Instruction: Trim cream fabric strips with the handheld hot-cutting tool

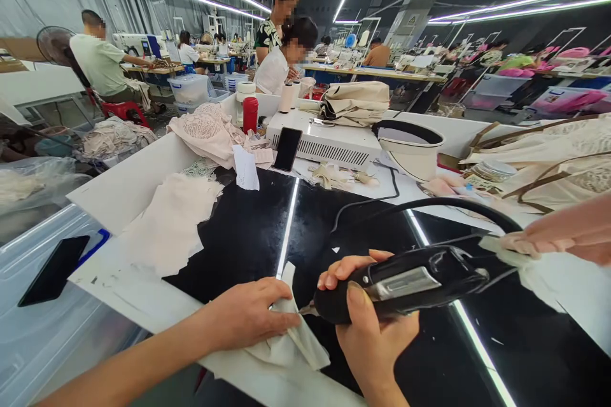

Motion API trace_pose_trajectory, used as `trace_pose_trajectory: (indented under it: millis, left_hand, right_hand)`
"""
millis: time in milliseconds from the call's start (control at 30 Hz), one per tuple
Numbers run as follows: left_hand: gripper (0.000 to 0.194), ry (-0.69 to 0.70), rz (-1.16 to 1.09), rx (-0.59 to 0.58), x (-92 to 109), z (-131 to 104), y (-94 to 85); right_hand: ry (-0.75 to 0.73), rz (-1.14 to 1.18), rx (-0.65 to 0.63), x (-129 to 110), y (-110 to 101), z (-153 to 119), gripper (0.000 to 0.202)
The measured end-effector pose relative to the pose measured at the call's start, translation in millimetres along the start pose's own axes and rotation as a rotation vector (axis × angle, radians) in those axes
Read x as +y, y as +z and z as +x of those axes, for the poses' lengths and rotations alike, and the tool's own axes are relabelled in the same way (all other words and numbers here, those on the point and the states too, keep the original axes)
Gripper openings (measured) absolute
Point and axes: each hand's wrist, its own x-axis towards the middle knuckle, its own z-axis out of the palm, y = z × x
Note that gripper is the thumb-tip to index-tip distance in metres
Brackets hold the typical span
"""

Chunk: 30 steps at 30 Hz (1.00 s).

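My right hand (377, 331) is wrapped around a black corded hand tool (405, 286) with a silver plate on its side. A narrow metal tip points left from the tool's rounded end, close to a strip of cream fabric (305, 340). Its exact kind I cannot tell. My left hand (252, 315) has its fingers closed on that fabric, which lies folded over the front edge of the black table surface (248, 235). The tip is at the fabric; whether it touches is unclear.
Pale fabric pieces (167, 222) lie left. A phone (287, 148) leans against a white box (324, 133). A thick black cord (458, 203) arcs rightward. Another person's hand (573, 235) reaches in at right near light cloth. A second phone (53, 270) rests on a clear bin.
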Motion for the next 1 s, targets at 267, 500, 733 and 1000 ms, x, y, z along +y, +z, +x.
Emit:
trace_pose_trajectory:
  millis: [267, 500, 733, 1000]
  left_hand:
    - [0.021, -0.007, -0.023, 0.024, -1, 0, 1.7]
    - [0.021, -0.026, -0.031, 0.034, 1, 0, 1.5]
    - [0.022, -0.042, -0.030, 0.014, 2, 1, 1.7]
    - [0.023, -0.053, -0.054, 0.045, 3, 2, 2.0]
  right_hand:
    - [-0.014, 0.003, 0.027, 4, 7, 5, 0.031]
    - [-0.016, 0.004, 0.038, 8, 10, 9, 0.031]
    - [-0.011, -0.006, 0.042, 13, 11, 11, 0.032]
    - [-0.026, 0.027, 0.062, 11, 14, 15, 0.033]
